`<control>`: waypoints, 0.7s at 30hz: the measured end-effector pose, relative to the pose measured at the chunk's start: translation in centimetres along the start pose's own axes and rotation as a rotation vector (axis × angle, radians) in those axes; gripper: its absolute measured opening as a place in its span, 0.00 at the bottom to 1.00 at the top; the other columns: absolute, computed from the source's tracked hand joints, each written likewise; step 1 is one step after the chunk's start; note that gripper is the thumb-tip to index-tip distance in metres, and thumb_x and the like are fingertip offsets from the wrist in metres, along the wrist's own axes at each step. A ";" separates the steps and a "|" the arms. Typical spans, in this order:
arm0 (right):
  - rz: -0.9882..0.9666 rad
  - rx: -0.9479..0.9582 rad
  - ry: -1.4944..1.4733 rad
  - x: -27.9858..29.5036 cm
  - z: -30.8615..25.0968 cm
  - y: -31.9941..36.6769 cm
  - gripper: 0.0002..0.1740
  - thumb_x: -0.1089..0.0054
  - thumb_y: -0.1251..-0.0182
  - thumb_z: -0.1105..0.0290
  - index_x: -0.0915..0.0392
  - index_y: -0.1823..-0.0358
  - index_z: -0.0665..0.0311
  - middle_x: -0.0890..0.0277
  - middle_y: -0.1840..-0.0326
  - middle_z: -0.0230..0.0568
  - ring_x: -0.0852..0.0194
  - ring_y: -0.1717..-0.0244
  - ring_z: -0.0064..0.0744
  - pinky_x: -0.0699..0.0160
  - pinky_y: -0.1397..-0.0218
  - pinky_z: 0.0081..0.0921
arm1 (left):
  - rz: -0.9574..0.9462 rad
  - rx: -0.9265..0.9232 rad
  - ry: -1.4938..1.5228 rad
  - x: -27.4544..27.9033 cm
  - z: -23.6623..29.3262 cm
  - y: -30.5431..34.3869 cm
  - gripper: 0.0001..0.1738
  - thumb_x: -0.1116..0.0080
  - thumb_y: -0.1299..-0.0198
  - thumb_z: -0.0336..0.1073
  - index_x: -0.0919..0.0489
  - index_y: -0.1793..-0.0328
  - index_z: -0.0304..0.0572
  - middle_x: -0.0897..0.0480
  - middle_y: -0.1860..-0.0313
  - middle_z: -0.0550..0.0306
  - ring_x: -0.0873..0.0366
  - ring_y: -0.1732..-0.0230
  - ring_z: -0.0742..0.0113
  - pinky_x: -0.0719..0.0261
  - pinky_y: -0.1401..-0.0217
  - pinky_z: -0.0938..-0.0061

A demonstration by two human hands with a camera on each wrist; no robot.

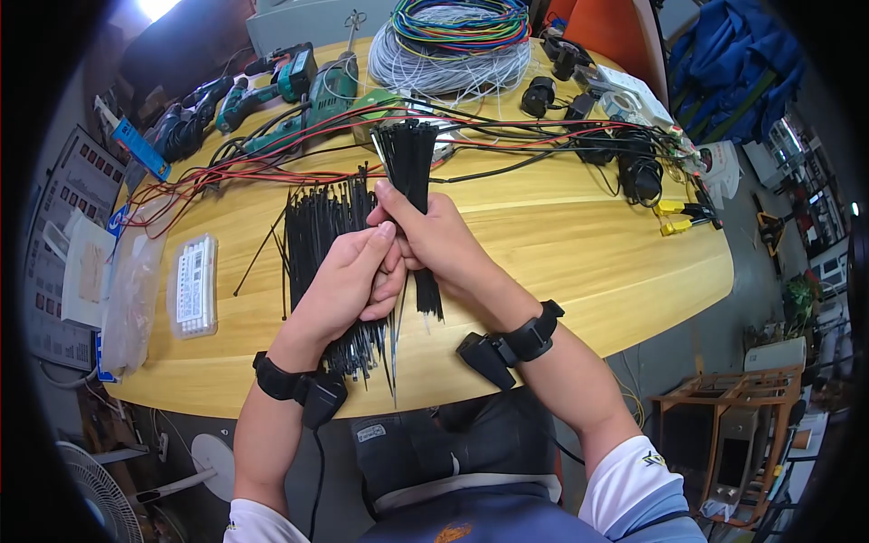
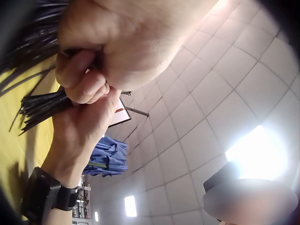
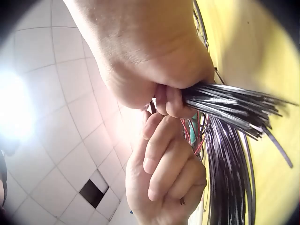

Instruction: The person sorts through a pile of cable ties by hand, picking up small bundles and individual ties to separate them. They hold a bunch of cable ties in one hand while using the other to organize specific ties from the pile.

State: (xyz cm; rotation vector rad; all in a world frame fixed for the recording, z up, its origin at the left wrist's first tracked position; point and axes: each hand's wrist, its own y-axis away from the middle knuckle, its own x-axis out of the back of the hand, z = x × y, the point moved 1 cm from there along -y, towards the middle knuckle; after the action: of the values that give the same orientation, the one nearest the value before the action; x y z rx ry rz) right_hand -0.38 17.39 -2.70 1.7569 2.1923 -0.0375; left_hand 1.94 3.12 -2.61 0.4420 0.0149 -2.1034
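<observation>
My right hand (image 1: 444,237) grips a thick bundle of black cable ties (image 1: 409,158), which stands out above and below the fist. Close against it, my left hand (image 1: 344,276) has its fingers curled, and the fingertips of both hands meet. A short black strip, a cable tie (image 3: 153,106), shows between thumb and fingers where the hands come together. Most of that strip is hidden by the fingers. Under and beside the left hand lies a wide pile of loose black cable ties (image 1: 317,222) on the wooden table (image 1: 561,244).
Red and black wires (image 1: 317,127) run across the table behind the hands. Green power drills (image 1: 330,95) lie at the back left, with a coil of grey cable (image 1: 448,63) at the back. A clear plastic box (image 1: 193,285) sits at left, yellow clips (image 1: 674,217) at right.
</observation>
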 end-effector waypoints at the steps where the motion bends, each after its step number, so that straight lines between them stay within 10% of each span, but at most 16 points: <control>1: -0.008 0.004 -0.003 0.0 -0.2 0.2 0.27 0.43 0.28 0.45 0.22 0.64 0.67 0.32 0.84 0.25 0.43 0.87 0.11 0.50 0.84 0.13 | 0.002 0.009 0.001 -0.1 0.1 0.1 0.23 0.65 0.20 0.47 0.34 0.69 0.42 0.36 0.84 0.62 0.45 0.88 0.77 0.45 0.89 0.83; 21: 0.011 0.129 -0.143 0.8 0.8 -1.5 0.28 0.53 0.23 0.45 0.37 0.77 0.56 0.35 0.78 0.29 0.34 0.77 0.21 0.37 0.74 0.19 | 0.009 0.082 -0.295 -0.9 0.4 0.4 0.26 0.60 0.22 0.45 0.26 0.70 0.34 0.23 0.86 0.55 0.25 0.91 0.68 0.30 0.89 0.80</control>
State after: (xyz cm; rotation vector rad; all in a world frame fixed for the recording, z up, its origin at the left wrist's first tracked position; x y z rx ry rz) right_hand -1.80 17.57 -3.92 1.7739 2.1195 -0.2992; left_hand 2.56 3.60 -1.88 0.1765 -0.2450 -2.1470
